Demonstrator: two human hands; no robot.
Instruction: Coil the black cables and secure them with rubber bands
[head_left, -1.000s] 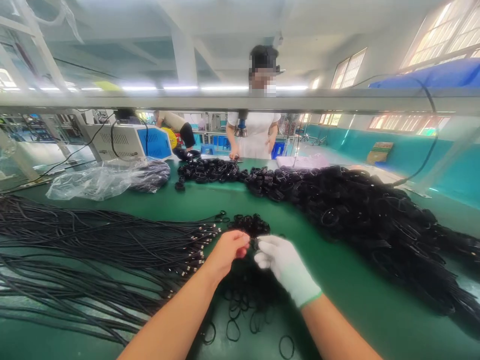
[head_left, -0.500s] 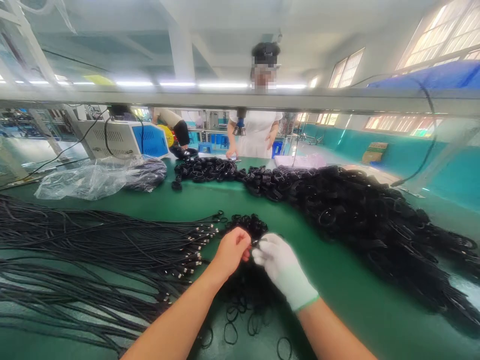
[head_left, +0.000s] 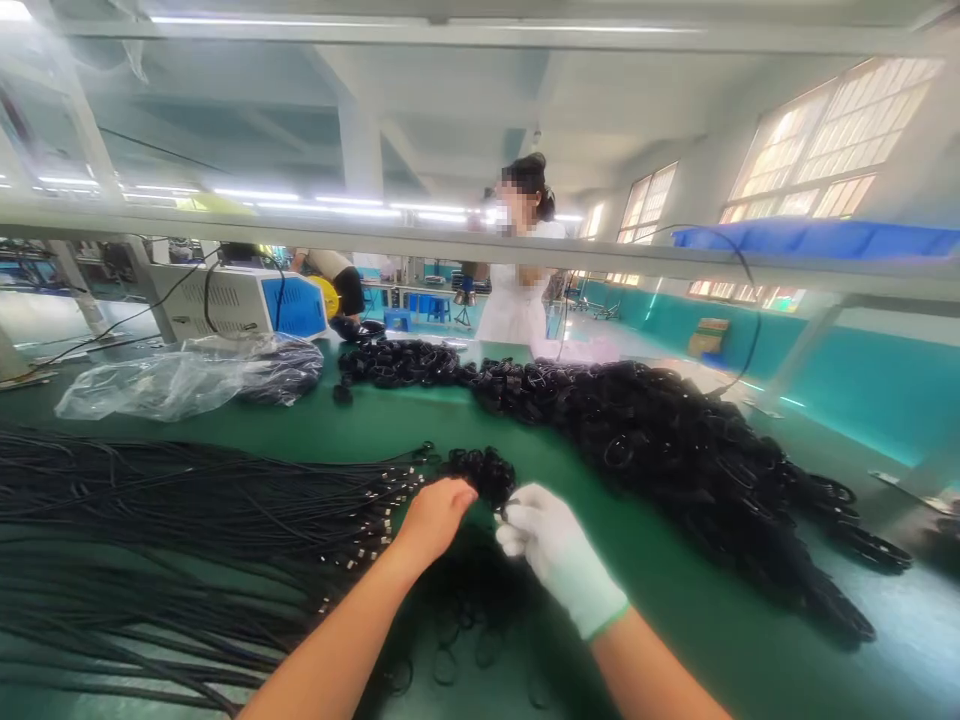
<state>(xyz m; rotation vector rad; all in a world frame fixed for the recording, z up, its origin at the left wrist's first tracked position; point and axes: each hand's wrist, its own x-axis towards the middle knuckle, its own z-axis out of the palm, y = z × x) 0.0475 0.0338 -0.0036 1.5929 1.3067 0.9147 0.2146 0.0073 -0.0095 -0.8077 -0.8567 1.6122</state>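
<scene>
My bare left hand is over the green table with its fingers curled together; what they hold, if anything, is hidden. Beside it, my right hand, in a white knitted glove, pinches a small black piece too blurred to name. A narrow gap parts the two hands. Just beyond them sits a small heap of black loops, and thin black rings lie loose nearer to me. Left of my bare hand, long black cables lie in bundles, their metal-tipped plugs pointing towards it.
A long pile of coiled black cables spreads across the back and right of the green table. Clear plastic bags and a white-and-blue machine stand back left. A shelf beam crosses ahead. A person stands beyond.
My left hand has drawn a little away to the left, widening the gap between my hands. The view has tilted upward and turned slightly right. The person opposite has turned sideways.
</scene>
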